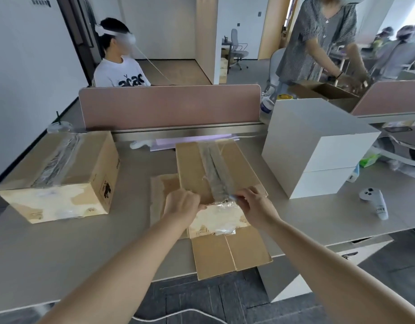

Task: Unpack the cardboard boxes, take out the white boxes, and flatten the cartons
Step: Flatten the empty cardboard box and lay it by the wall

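Head view: carton (pixel 194 164), tape strip (pixel 213 169) lying 12-to-6 o'clock.
Near end pinched in right hand (pixel 254 206) grip; left hand (pixel 182 204) at 9 o'clock clamps carton.

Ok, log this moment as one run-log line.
step: tape removal | left hand: holds middle carton | right hand: pinches tape strip | sealed carton: left | white boxes: stacked right

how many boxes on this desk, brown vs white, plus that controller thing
brown cardboard cartons: 2 (left carton, middle carton)
white boxes: 2 (stacked: upper white box, lower white box)
white controller: 1
total: 5
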`<state>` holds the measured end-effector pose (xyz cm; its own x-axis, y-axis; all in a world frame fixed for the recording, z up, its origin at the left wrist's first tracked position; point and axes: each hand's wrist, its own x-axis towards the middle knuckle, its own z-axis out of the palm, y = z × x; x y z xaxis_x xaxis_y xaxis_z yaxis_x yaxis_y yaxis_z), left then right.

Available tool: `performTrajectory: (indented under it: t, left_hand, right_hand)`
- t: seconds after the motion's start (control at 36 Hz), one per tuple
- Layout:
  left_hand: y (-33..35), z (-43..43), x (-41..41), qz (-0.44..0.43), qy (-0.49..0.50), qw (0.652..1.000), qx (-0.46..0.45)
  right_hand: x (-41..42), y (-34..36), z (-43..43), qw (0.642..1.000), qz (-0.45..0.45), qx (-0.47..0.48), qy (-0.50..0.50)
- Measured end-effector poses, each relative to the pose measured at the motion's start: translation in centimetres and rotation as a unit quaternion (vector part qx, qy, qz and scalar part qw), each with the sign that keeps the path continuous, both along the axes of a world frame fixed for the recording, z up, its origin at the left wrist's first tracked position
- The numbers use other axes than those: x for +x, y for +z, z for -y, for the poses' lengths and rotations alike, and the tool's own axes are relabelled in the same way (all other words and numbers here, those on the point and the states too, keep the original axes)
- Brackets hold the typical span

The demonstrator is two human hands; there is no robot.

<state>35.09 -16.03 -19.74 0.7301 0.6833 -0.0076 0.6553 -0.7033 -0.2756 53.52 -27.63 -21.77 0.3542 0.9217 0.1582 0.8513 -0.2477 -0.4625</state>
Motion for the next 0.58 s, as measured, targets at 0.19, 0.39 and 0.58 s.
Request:
performTrajectory:
  t: [0.19,0.39,0.58]
  left_hand:
    - [-0.5,0.3,0.1,-0.035,-0.034,0.998,0.037]
    - [-0.8,1.7,-0.1,-0.166,0.019,0.984,0.066]
    - [-0.4,2.4,0.6,-0.163,-0.076,0.977,0.111]
  right_hand:
    - [-1.4,-0.5,0.9,0.999,0.011,-0.009,0.038]
    - [-2.8,-0.5,0.9,0.999,0.017,0.007,0.046]
    - [-3.2,-0.3,1.1,0.998,0.015,0.013,0.061]
